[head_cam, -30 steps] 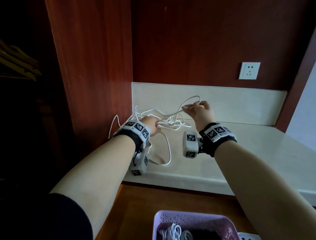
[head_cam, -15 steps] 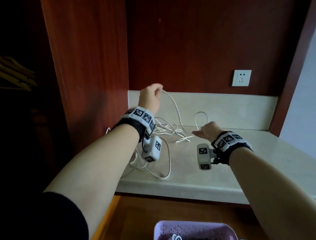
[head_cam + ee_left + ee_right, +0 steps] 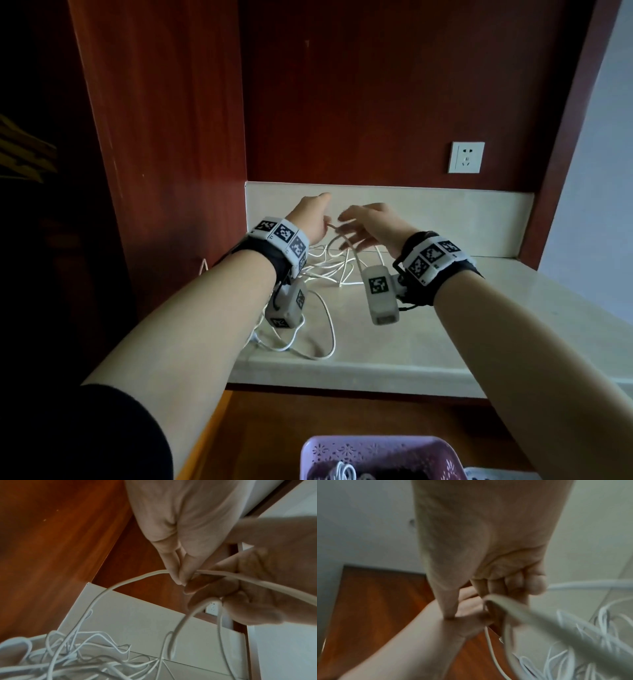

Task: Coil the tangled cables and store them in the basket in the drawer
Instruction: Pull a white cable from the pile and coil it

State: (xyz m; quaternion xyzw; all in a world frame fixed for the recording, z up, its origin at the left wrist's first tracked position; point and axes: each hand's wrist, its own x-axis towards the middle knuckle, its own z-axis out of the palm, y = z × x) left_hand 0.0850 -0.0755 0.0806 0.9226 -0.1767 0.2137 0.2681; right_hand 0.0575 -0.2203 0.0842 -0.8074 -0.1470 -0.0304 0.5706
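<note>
left hand fingers pinch the cable; right hand at its 3 o'clock curls fingers around a loop; the tangle lies on the worktop at 6 o'clock.

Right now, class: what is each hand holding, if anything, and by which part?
The left hand pinches the white cable partway along a raised strand, between thumb and fingers. The right hand grips the same cable's loops beside it.
</note>
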